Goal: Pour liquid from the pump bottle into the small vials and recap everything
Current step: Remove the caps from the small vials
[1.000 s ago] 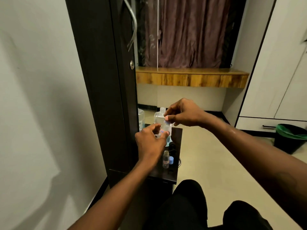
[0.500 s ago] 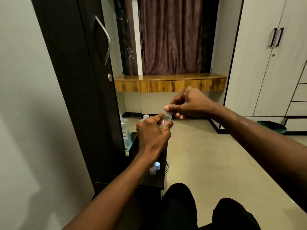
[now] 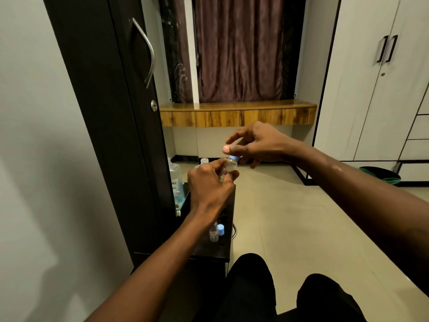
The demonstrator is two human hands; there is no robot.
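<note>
1. Head view, hands: my left hand (image 3: 210,184) is raised in front of me over the dark side table (image 3: 228,249), fingers curled round a small clear vial (image 3: 228,168) that it holds nearly upright. A red and blue label shows between the fingers.
2. The vial wears a light blue cap (image 3: 234,158). My right hand (image 3: 257,145) sits right at that cap, with the thumb just above it and the other fingers loosely bent around it. I cannot tell whether it is actually pinching the cap or merely next to it.
3. Head view, table: a second vial (image 3: 213,233) stands near the front edge with a loose blue cap (image 3: 221,229) just beside it. I cannot tell whether that cap sits on anything.
4. Further back, a clear bottle with an open neck (image 3: 204,161) shows behind my left hand, and a labelled bottle (image 3: 175,180) stands against the dark wardrobe (image 3: 104,112).
5. Beyond are a maroon curtain (image 3: 239,49), a wooden shelf (image 3: 236,115) and a green bin (image 3: 380,175).
</note>
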